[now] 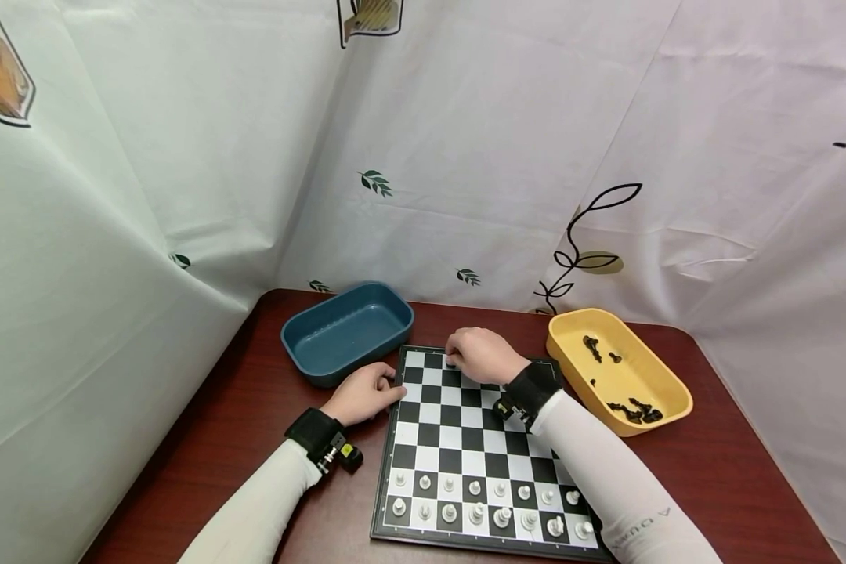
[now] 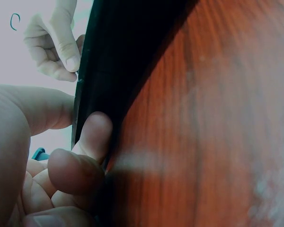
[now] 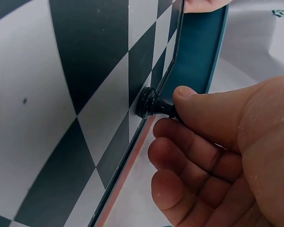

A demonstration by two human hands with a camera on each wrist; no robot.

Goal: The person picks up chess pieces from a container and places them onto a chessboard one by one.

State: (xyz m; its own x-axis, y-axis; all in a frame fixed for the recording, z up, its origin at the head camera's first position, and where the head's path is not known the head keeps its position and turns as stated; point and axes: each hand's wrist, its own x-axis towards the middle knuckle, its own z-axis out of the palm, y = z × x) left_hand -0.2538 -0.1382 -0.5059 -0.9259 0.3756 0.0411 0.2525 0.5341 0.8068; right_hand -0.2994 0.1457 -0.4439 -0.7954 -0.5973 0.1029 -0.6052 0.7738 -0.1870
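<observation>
Nearest the person, white chess pieces (image 1: pixel 489 505) stand in two rows on the chessboard (image 1: pixel 458 446), which lies flat on the dark red tabletop (image 1: pixel 733 478). The black chess piece (image 3: pixel 149 104) is small and glossy, with a round flared base; it stands on a white square in the board's far row, near the far left corner, its base touching the board. Beyond the board's left corner sits a blue tray (image 1: pixel 347 330), with nothing visible inside. To the right, a yellow tray (image 1: pixel 616 368) holds several black pieces (image 1: pixel 630 407), scattered loosely. The right hand (image 1: pixel 481 356) reaches across the board, its thumb and fingers (image 3: pixel 199 106) pinching the black chess piece by its top. The left hand (image 1: pixel 365 393) rests at the board's left edge, fingers (image 2: pixel 92 135) curled against that edge, thumb on top.
</observation>
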